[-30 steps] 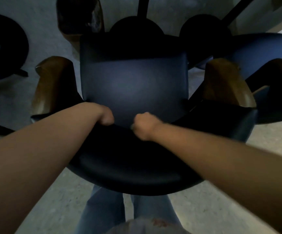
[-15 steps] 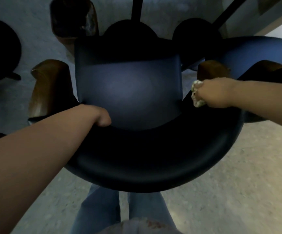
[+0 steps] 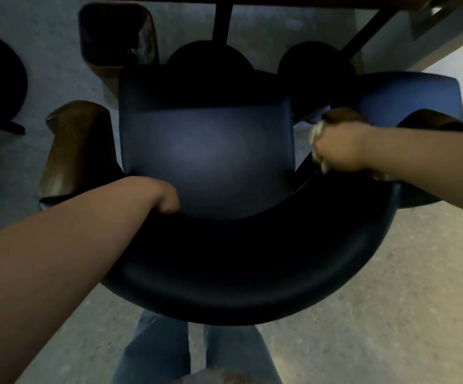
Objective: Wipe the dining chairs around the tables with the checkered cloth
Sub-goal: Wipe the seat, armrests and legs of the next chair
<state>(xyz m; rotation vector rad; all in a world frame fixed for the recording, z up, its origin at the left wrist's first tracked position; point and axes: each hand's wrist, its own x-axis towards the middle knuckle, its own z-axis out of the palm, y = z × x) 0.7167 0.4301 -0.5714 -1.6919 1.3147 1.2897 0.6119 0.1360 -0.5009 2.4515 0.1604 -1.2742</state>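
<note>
Head view: bare floor (image 3: 377,273) is seen behind the chair (image 3: 252,273); its backrest rim is gripped by the left hand (image 3: 166,196), while the cloth (image 3: 316,137) is clenched in the right hand (image 3: 338,151).

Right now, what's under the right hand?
The right hand grips the checkered cloth against the chair's wooden armrest. Most of the cloth and armrest is covered.

We saw a chair (image 3: 205,151) with a dark navy seat and a curved backrest nearly black in shadow; its armrest (image 3: 78,145) was glossy brown wood; the cloth (image 3: 316,134) showed only pale, whitish bits, its pattern unreadable; the floor (image 3: 363,314) was speckled grey-beige; the jeans (image 3: 155,347) were faded blue; the neighbouring chair (image 3: 407,92) was brighter blue.
</note>
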